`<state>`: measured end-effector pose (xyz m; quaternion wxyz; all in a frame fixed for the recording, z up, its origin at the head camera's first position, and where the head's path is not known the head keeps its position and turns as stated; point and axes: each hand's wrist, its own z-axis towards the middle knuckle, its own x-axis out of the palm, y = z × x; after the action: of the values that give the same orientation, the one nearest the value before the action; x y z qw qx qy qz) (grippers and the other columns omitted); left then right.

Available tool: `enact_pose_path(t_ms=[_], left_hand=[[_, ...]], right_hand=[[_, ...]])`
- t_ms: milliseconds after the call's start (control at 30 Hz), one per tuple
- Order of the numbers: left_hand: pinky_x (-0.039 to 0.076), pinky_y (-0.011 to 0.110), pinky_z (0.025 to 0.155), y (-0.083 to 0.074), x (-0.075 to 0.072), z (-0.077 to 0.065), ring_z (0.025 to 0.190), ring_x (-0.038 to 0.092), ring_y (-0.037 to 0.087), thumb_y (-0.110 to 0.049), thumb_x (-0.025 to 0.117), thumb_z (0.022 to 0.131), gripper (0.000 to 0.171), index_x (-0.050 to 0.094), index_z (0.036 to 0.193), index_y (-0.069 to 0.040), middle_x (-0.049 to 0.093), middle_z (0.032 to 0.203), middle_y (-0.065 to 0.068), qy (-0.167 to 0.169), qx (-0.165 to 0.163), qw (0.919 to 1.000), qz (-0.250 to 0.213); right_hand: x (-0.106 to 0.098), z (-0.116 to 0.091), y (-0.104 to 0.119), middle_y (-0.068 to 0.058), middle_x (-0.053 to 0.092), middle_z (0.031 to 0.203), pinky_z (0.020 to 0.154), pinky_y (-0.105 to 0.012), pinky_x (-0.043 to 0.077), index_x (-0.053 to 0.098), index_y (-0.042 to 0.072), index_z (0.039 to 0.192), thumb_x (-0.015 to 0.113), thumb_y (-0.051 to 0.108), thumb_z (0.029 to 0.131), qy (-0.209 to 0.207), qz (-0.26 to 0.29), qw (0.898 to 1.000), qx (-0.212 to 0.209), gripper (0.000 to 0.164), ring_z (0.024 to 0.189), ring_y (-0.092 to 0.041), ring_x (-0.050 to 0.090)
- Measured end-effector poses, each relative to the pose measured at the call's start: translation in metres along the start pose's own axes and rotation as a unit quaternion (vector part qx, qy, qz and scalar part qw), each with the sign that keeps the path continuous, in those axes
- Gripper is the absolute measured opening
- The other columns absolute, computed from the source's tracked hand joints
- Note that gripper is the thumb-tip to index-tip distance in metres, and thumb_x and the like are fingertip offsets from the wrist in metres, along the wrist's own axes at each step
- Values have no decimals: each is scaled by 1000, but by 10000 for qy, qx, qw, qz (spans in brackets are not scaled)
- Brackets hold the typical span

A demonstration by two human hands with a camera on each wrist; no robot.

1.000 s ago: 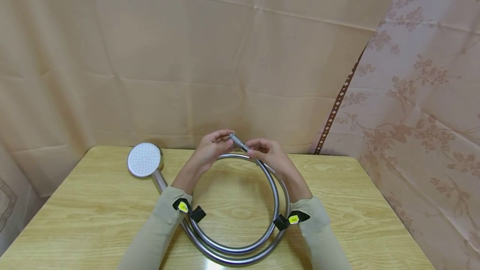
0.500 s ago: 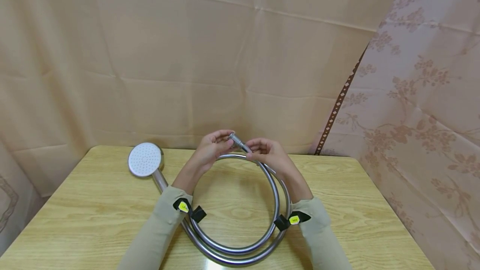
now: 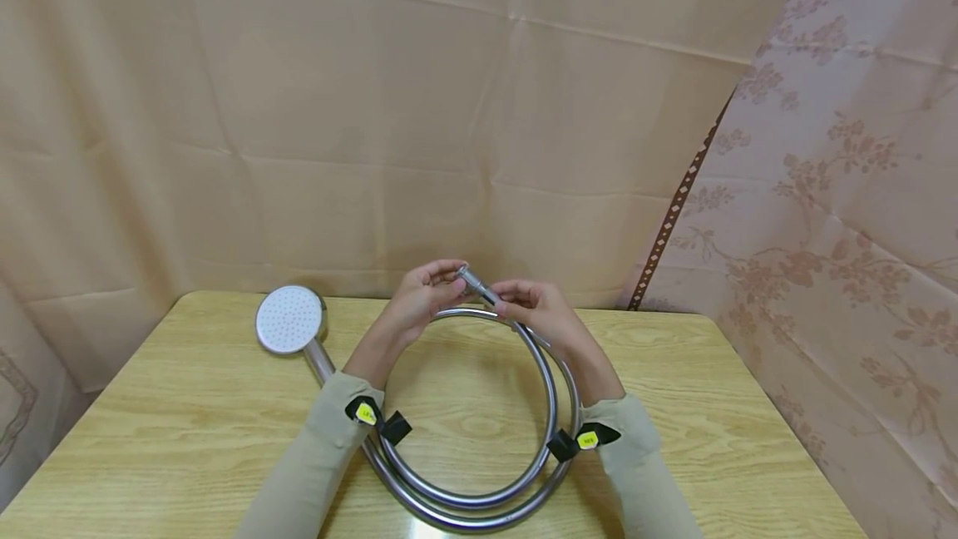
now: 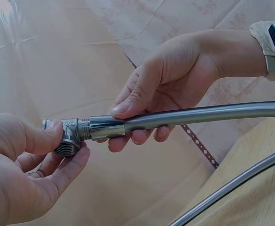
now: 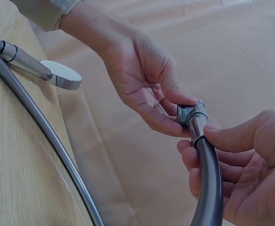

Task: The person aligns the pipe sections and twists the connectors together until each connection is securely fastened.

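Over the far part of the table, my left hand [image 3: 421, 294] pinches a chrome angle fitting [image 4: 68, 134] between thumb and fingers. A threaded side outlet of the fitting points down in the left wrist view. My right hand [image 3: 542, 306] grips the end of a silver shower hose [image 4: 198, 115], thumb on top and fingers underneath. The hose's shiny end collar [image 4: 107, 127] lines up with the fitting, with several bare threads [image 4: 85, 128] showing between them. The rest of the hose lies coiled below both hands.
A round white-faced shower head [image 3: 288, 319] lies at the back left of the wooden table [image 3: 688, 406], its handle running to the hose. A beige curtain [image 3: 337, 106] hangs behind the table's far edge, a flowered cloth [image 3: 846, 215] to the right.
The right hand's thumb and fingers shift slightly at the hose end. The left hand, the fitting and the shower head keep their places.
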<state>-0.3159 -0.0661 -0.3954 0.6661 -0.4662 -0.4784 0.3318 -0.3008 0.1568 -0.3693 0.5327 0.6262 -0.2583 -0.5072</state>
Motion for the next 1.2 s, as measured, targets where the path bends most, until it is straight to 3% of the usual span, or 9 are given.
enact_pose_path(t_ms=[267, 400, 567, 767, 867, 1000, 1200], left_hand=[[52, 37, 106, 1, -1, 0, 97, 67, 9, 7, 52, 101, 48, 38, 146, 16, 60, 106, 0, 30, -43, 10000, 0], [50, 40, 109, 0, -1, 0, 97, 67, 9, 6, 52, 101, 49, 37, 147, 15, 60, 107, 0, 32, -81, 10000, 9], [46, 46, 112, 0, -1, 0, 96, 67, 9, 7, 52, 101, 47, 38, 146, 15, 60, 106, 0, 12, -80, 10000, 54], [56, 32, 101, -1, -2, -1, 95, 68, 9, 6, 52, 101, 44, 42, 144, 13, 61, 104, 0, -5, -57, 9999, 105], [55, 32, 101, -1, -2, 0, 95, 67, 9, 6, 52, 102, 44, 42, 144, 13, 61, 104, 0, -24, -84, 9999, 110], [54, 35, 103, -2, -2, 1, 95, 67, 8, 6, 52, 102, 44, 43, 144, 13, 61, 103, -1, -55, -105, 9999, 118], [57, 29, 97, -2, -1, 0, 94, 67, 8, 6, 52, 101, 44, 42, 144, 13, 61, 102, -2, -56, -84, 9999, 105]], right_hand=[[1, 1, 0, -13, 73, 110, 84, -35, 55, 67, -1, 127, 69, 6, 96, 16, -125, 9998, 160, 33, 91, -12, 65], [0, 0, 0, -9, 72, 107, 82, -35, 55, 66, -1, 128, 71, 5, 94, 1, -167, 9998, 139, 35, 91, -12, 64], [1, 0, 1, -13, 72, 110, 80, -30, 55, 65, -1, 128, 71, 5, 94, -42, -98, 9999, 119, 36, 90, -12, 65], [1, 1, 1, -12, 71, 107, 76, -26, 54, 63, -3, 127, 70, 3, 94, -33, 69, 9999, 143, 34, 87, -11, 66], [1, 1, 1, -9, 71, 106, 77, -26, 55, 64, -3, 126, 70, 3, 94, -29, 90, 9999, 138, 32, 89, -14, 67], [1, 1, 0, -9, 72, 107, 84, -34, 57, 65, -3, 124, 70, 5, 95, -14, 32, 9999, 122, 30, 94, -20, 68], [0, 1, -1, -11, 73, 108, 93, -49, 55, 66, -3, 124, 68, 5, 97, 23, -5, 10000, 87, 28, 99, -28, 69]])
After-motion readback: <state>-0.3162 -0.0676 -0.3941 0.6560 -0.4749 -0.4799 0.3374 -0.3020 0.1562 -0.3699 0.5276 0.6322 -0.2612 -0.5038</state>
